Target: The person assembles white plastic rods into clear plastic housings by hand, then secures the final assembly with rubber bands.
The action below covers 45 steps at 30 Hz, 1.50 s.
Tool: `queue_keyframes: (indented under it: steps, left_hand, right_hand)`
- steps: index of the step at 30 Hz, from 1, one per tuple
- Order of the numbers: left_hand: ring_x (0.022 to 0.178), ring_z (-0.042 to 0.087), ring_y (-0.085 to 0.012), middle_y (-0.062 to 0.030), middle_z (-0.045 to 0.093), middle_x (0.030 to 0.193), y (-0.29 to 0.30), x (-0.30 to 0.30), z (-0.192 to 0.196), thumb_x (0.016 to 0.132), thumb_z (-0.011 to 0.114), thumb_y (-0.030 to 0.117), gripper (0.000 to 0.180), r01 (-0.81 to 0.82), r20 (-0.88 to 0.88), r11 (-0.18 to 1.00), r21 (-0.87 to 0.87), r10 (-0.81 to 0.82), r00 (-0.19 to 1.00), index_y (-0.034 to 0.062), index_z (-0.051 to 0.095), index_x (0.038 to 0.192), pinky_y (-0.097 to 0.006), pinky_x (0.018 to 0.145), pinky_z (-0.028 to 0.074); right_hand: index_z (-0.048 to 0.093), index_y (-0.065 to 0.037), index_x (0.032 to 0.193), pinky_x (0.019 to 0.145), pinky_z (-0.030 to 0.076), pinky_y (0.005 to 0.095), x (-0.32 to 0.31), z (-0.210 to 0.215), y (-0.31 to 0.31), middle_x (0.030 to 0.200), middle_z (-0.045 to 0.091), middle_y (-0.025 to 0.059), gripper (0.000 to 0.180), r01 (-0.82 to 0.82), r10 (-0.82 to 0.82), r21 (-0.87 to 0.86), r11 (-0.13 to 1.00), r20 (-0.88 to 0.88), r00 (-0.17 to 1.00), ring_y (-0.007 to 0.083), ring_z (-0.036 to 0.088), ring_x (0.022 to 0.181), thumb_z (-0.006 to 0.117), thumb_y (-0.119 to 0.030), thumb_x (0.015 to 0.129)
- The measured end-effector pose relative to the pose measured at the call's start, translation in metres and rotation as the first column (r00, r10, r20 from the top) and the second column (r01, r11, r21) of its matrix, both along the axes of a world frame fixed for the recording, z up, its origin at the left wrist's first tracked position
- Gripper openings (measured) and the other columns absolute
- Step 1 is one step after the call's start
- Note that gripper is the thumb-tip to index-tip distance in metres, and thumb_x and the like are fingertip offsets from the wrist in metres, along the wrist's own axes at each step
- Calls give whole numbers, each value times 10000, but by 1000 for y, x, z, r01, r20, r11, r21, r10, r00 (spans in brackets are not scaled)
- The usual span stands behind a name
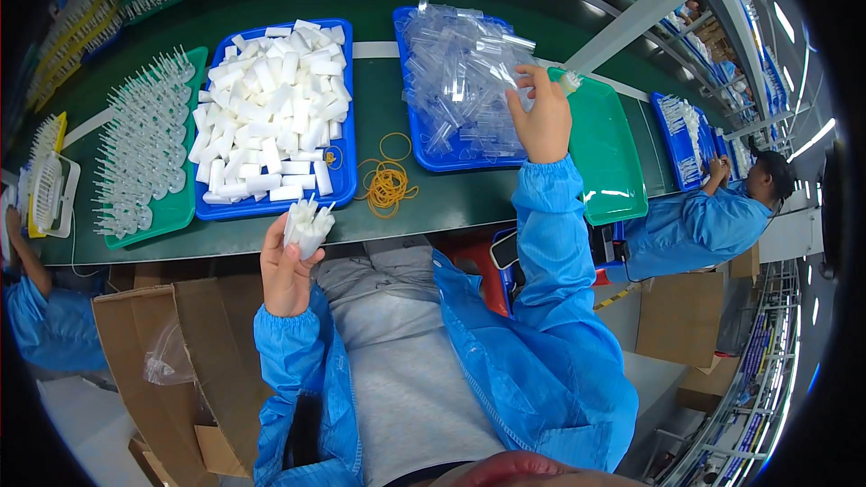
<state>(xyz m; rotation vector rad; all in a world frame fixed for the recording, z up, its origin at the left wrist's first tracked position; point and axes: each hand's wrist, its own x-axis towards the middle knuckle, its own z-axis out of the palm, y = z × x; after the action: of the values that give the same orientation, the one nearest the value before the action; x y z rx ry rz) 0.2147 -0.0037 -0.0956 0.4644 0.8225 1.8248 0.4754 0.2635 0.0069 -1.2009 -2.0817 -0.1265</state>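
My left hand (287, 269), at the front edge of the table, is closed round a bundle of white plastic pieces (308, 229) with thin stems pointing up. My right hand (543, 117) is raised over the right side of a blue tray (437, 162) heaped with clear plastic tubes (460, 72). Its thumb stands apart from its bent fingers, and nothing shows between them. Beside its outer fingers is a small whitish-yellow piece (570, 82) at the corner of a green tray (610, 149); whether the hand touches it is unclear.
Left of centre, a blue tray (213, 210) holds heaped white plastic sleeves (280, 99). Yellow rubber bands (388, 188) lie between the blue trays. Farther left, clear stemmed parts (149, 149) stand in rows on a green tray (194, 207). A co-worker (708, 225) sits at the right; cardboard boxes (140, 343) stand below the table.
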Motion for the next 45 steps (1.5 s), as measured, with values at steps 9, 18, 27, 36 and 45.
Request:
queue_keyframes:
  steps: [9, 18, 27, 36, 45]
  left_hand:
    - [1059, 560, -241, -129, 522, 1198, 7, 12, 10, 822, 625, 107, 473, 34, -77, 998, -52, -38, 996, 12, 437, 1245, -322, 784, 535]
    - [1020, 567, -214, -139, 550, 1139, 3, 18, 19, 781, 635, 0, 438, 74, -120, 997, -29, -77, 990, -13, 484, 1193, -323, 805, 521]
    - [987, 588, -217, -140, 565, 1122, 10, 19, 16, 803, 616, 25, 391, 129, -86, 990, -49, -133, 987, -7, 496, 1174, -322, 769, 535]
    - [1016, 586, -258, -146, 540, 1168, 5, 20, 3, 832, 621, 149, 443, 81, -142, 991, -110, -97, 985, 1, 449, 1212, -302, 712, 547]
    - [995, 596, -265, -144, 546, 1158, 5, 24, 3, 825, 629, 191, 461, 79, -156, 989, -122, -97, 983, 21, 439, 1209, -310, 706, 546]
  right_hand:
    - [646, -30, 993, 681, 451, 255, -41, 33, -75, 917, 591, 99, 275, -684, 535, -224, 694, -474, 699, 170, 560, 805, 640, 37, 726]
    - [649, -43, 1004, 701, 485, 277, -80, 21, -109, 951, 611, 113, 273, -840, 650, -380, 388, -533, 542, 189, 595, 808, 643, 32, 741]
    - [628, -33, 1051, 728, 479, 285, -89, 8, -111, 958, 625, 107, 329, -847, 682, -377, 374, -507, 527, 195, 596, 830, 672, 14, 728]
    - [562, 0, 1134, 831, 486, 313, -84, -35, -53, 1025, 598, 135, 358, -945, 549, -328, 4, -789, 276, 202, 593, 959, 643, 24, 786]
    - [564, -12, 1139, 808, 480, 282, -85, -47, -37, 1023, 605, 116, 353, -964, 487, -229, -133, -862, 138, 167, 592, 939, 649, 2, 796]
